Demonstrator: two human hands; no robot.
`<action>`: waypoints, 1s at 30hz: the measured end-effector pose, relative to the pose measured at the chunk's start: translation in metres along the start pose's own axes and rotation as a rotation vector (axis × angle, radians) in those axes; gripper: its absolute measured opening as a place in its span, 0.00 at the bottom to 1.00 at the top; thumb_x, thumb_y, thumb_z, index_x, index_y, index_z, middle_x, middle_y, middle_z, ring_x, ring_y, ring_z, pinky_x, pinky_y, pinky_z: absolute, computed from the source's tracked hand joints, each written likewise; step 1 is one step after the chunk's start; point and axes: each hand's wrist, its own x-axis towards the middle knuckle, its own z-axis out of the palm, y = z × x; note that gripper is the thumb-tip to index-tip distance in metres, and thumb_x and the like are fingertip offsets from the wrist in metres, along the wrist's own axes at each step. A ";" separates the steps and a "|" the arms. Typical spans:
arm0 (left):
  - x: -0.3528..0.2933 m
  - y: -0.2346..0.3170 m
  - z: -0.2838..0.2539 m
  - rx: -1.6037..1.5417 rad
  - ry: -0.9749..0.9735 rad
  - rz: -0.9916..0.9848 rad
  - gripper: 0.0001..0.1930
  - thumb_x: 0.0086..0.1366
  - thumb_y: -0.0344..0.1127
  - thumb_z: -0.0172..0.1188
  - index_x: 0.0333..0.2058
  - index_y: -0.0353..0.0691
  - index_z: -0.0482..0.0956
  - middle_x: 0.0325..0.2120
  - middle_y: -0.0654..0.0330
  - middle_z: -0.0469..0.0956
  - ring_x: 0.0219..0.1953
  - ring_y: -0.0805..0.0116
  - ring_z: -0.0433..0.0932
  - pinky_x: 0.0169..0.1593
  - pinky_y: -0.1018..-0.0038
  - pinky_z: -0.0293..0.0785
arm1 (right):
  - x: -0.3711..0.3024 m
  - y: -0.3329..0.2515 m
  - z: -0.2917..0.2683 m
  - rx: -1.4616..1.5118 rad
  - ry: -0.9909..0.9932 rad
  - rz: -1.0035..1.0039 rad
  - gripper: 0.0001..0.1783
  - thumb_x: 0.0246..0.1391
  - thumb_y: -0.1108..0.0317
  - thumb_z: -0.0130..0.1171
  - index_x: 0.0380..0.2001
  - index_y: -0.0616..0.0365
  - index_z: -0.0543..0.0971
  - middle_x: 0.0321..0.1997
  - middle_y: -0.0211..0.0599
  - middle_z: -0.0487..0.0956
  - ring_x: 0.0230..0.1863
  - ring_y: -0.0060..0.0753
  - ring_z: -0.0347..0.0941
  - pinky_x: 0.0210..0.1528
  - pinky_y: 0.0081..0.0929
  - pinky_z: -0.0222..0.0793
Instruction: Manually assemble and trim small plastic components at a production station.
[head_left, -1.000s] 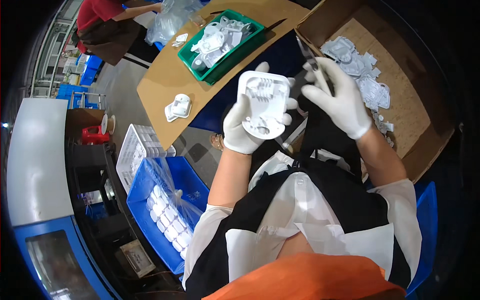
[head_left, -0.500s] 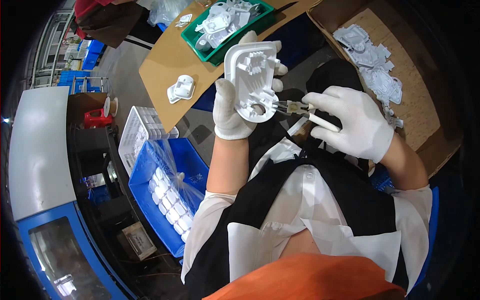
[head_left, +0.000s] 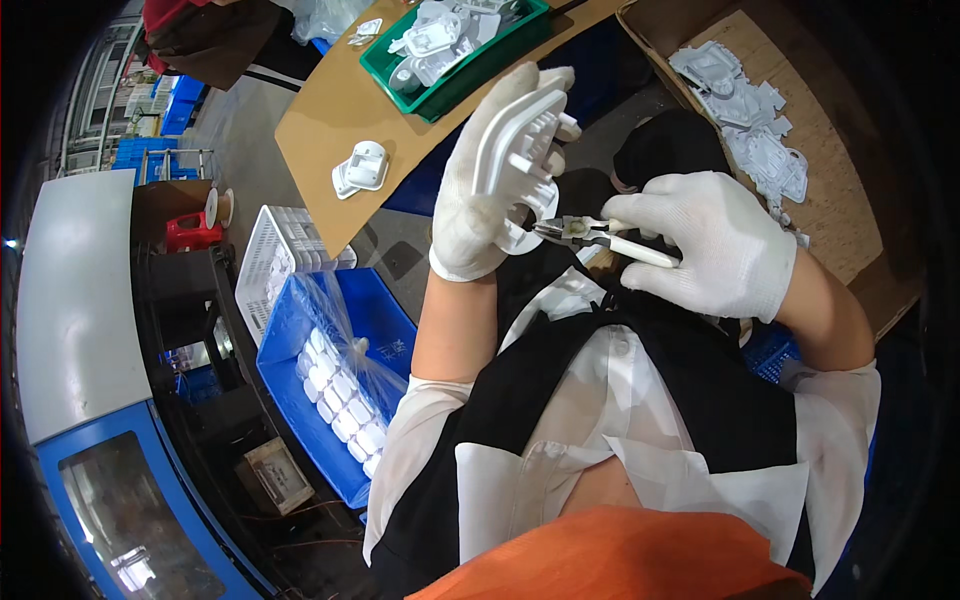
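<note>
white part (head_left: 518, 150): you hold this moulded plastic piece up in front of you, well above the floor and short of the table, tilted nearly edge-on with its ribbed inner side turned to the right.
left hand (head_left: 467, 195): gloved; your fingers are clamped on the white part from behind and from the left, some tips showing past its upper right side.
right hand (head_left: 712, 245): gloved too, your fingers closed around the handles of the pliers.
pliers (head_left: 588, 232): white-handled, nose pointing left at the lower end of the white part (whether metal meets plastic, you cannot tell from this angle).
table (head_left: 315, 140): brown-topped, beyond your left hand; two overlapping white pieces (head_left: 363, 168) lie near its left corner.
green bin (head_left: 478, 77): on the table, heaped with white mouldings (head_left: 435, 40).
cardboard box (head_left: 840, 170): open at your right, a pile of loose white scraps (head_left: 740, 120) along the near side of its bottom.
blue crate (head_left: 385, 295): at your left, rows of white covers (head_left: 340, 395) in it with a clear bag.
white basket (head_left: 250, 268): slatted, just beside the blue crate.
co-worker (head_left: 215, 45): at upper left, in red and brown.
</note>
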 end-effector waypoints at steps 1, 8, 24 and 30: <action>0.000 0.001 0.001 -0.001 0.001 -0.001 0.60 0.43 0.70 0.66 0.63 0.27 0.55 0.59 0.44 0.64 0.50 0.61 0.72 0.47 0.78 0.72 | 0.000 0.001 0.000 0.001 -0.001 0.001 0.22 0.38 0.64 0.66 0.40 0.59 0.78 0.27 0.43 0.76 0.30 0.46 0.75 0.33 0.36 0.70; -0.003 -0.007 -0.006 0.126 -0.062 0.069 0.52 0.42 0.59 0.68 0.59 0.25 0.63 0.59 0.46 0.64 0.54 0.61 0.70 0.54 0.71 0.67 | 0.005 -0.002 -0.004 -0.082 -0.128 0.075 0.20 0.39 0.63 0.65 0.37 0.59 0.78 0.25 0.44 0.76 0.30 0.47 0.75 0.34 0.37 0.71; -0.007 -0.033 -0.013 0.235 -0.131 0.048 0.54 0.42 0.65 0.70 0.56 0.22 0.65 0.59 0.41 0.62 0.51 0.60 0.72 0.52 0.72 0.69 | 0.007 0.004 0.008 -0.139 -0.236 0.151 0.11 0.40 0.68 0.59 0.29 0.61 0.78 0.23 0.49 0.77 0.29 0.52 0.76 0.35 0.42 0.73; -0.012 -0.050 -0.012 0.200 -0.100 -0.134 0.49 0.44 0.59 0.67 0.56 0.24 0.66 0.59 0.47 0.63 0.47 0.68 0.71 0.44 0.80 0.68 | 0.000 0.028 0.031 -0.138 -0.195 0.140 0.08 0.41 0.67 0.57 0.26 0.58 0.79 0.20 0.49 0.77 0.27 0.53 0.76 0.33 0.44 0.73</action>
